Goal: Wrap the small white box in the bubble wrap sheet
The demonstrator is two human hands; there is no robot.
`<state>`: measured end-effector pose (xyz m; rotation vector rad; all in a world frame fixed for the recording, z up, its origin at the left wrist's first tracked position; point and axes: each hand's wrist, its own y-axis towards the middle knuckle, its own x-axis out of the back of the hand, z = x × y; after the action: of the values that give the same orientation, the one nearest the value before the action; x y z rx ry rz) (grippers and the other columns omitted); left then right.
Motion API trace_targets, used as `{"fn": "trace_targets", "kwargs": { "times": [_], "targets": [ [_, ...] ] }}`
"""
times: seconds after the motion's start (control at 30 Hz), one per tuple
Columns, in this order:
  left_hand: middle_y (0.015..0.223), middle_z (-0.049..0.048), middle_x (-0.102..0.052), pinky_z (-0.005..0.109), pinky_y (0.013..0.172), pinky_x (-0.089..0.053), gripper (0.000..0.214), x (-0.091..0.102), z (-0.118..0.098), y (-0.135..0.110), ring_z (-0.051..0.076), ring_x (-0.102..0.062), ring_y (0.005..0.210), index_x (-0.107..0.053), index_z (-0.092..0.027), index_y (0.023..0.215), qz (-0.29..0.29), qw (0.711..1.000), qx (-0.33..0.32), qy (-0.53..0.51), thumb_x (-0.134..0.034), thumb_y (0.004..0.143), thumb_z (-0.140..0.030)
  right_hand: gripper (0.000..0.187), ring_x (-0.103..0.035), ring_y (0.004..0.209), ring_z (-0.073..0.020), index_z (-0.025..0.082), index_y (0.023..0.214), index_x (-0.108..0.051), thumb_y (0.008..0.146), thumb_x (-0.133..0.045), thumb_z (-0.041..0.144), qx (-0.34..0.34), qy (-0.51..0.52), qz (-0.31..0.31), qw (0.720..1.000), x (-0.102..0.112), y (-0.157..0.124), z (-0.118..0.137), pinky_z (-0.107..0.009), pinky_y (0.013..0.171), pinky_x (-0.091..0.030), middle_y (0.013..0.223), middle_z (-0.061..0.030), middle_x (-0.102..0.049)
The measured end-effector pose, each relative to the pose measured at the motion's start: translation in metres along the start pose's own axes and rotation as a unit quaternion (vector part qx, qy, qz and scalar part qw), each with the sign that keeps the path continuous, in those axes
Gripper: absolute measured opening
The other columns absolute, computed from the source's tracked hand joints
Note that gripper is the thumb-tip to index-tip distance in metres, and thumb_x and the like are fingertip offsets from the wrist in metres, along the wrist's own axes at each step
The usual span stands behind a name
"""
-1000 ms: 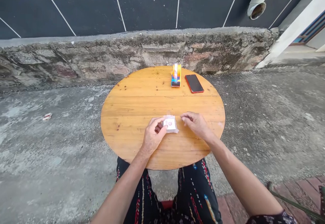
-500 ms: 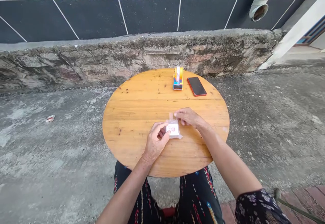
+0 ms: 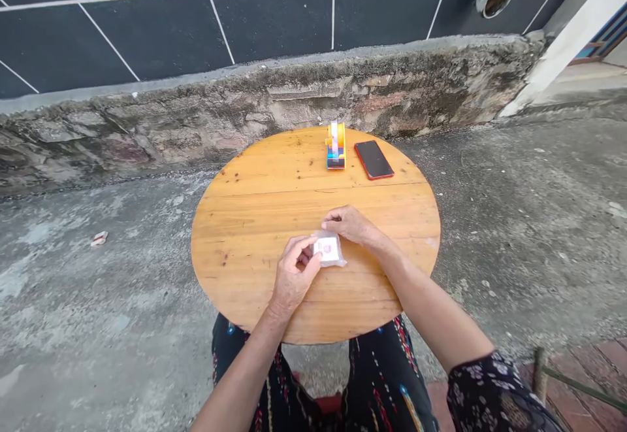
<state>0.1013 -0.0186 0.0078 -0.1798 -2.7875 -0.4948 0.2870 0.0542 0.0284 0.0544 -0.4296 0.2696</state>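
Note:
A small white box [image 3: 326, 248] with reddish print lies inside a clear plastic bag [image 3: 337, 261] on the table, in front of me. My left hand [image 3: 296, 267] grips the left side of the box, thumb on the near side and fingers at the far side. At the bag's far edge, my right hand [image 3: 347, 224] has thumb and fingertips pinched together on the clear film. The fingers hide just how much film they hold. A yellow and blue tape dispenser [image 3: 336, 146] with a roll of tape stands farther back on the table.
The round wooden table [image 3: 235, 223] has a phone [image 3: 374, 159] with a red edge at its back right. Behind it runs a stone wall base [image 3: 294, 108] below dark painted blocks. A small crumpled packet [image 3: 99, 238] lies on the concrete at left.
My right fingers have moved slightly left and now cover the strip of film that stood up beyond the box. My left hand keeps its grip. The whole view has shifted a little.

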Motion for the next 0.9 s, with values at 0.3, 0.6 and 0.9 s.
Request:
{"fn": "trace_targets", "kwargs": {
  "times": [0.3,0.6,0.9],
  "targets": [
    [0.109,0.0076,-0.056,0.027,0.07,-0.05,0.029,-0.001,0.001,-0.002,0.014,-0.057,0.083,-0.062,-0.019,0.113,-0.002,1.0,-0.014,-0.011,-0.06,0.085,-0.026,0.017,-0.05,0.064,-0.0115,0.016,0.068,-0.067,0.076,-0.061,0.031,0.064,0.001,-0.024,0.998,-0.001,-0.005,-0.004,-0.023,0.059,-0.037,0.069,0.0002,-0.059],
    [0.109,0.0074,-0.058,0.026,0.067,-0.049,0.031,-0.003,0.004,-0.001,0.013,-0.056,0.079,-0.063,-0.02,0.113,-0.004,1.0,-0.026,0.016,-0.063,0.083,-0.025,0.02,-0.05,0.058,-0.0106,0.015,0.07,-0.066,0.076,-0.06,0.033,0.038,0.08,0.028,0.996,0.002,-0.012,0.002,-0.023,0.056,-0.038,0.063,0.0018,-0.06],
    [0.106,0.0065,-0.058,0.025,0.065,-0.048,0.031,-0.003,0.002,0.0,0.013,-0.055,0.078,-0.063,-0.02,0.113,-0.006,0.999,-0.026,0.018,-0.065,0.082,-0.024,0.019,-0.053,0.061,-0.0106,0.015,0.074,-0.067,0.078,-0.062,0.034,0.036,0.11,0.073,0.991,0.006,-0.015,0.003,-0.023,0.059,-0.04,0.067,0.0011,-0.063]
  ]
}}
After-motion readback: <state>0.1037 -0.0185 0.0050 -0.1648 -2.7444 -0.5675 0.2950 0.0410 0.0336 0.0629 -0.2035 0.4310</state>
